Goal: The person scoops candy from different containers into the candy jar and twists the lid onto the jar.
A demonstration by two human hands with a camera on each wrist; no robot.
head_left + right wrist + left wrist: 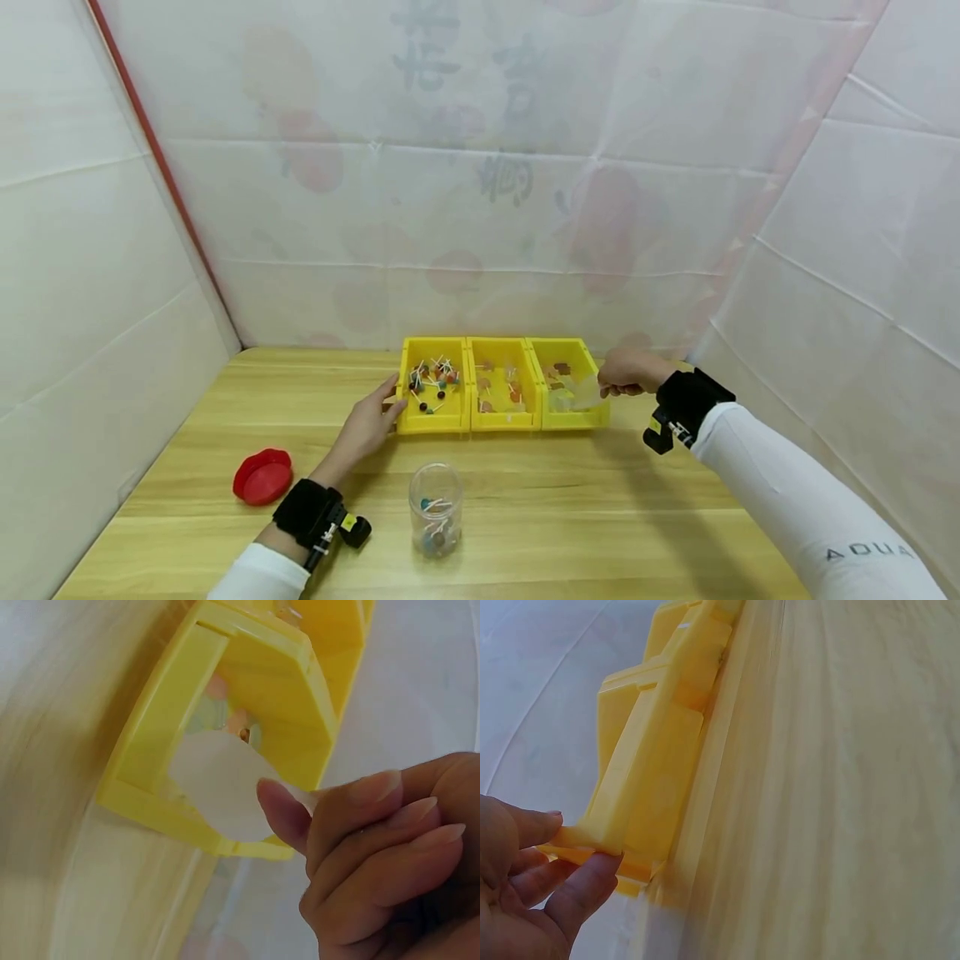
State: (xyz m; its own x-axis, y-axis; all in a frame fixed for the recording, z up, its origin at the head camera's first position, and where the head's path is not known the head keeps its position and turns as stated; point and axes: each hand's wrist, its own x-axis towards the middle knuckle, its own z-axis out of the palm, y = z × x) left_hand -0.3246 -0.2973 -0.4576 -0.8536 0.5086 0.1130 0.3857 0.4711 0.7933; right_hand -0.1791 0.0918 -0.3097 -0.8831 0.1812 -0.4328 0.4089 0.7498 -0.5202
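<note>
Three yellow bins stand side by side at the table's middle. The left bin (pixel 433 392) holds several lollipops, and my left hand (pixel 388 402) pinches its front left corner lip (pixel 592 838) between thumb and fingers. The middle bin (pixel 504 390) and the right bin (pixel 567 383) hold a few sweets. My right hand (pixel 611 387) pinches the handle of a clear plastic scoop (pixel 581 394), whose translucent bowl (pixel 217 780) hangs over the right bin's front opening (pixel 150 727).
A clear jar (pixel 435 510) with a few lollipops stands in front of the bins, nearer to me. A red lid (pixel 262 477) lies on the wooden table (pixel 570 517) at the left. White sheeted walls close in the back and both sides.
</note>
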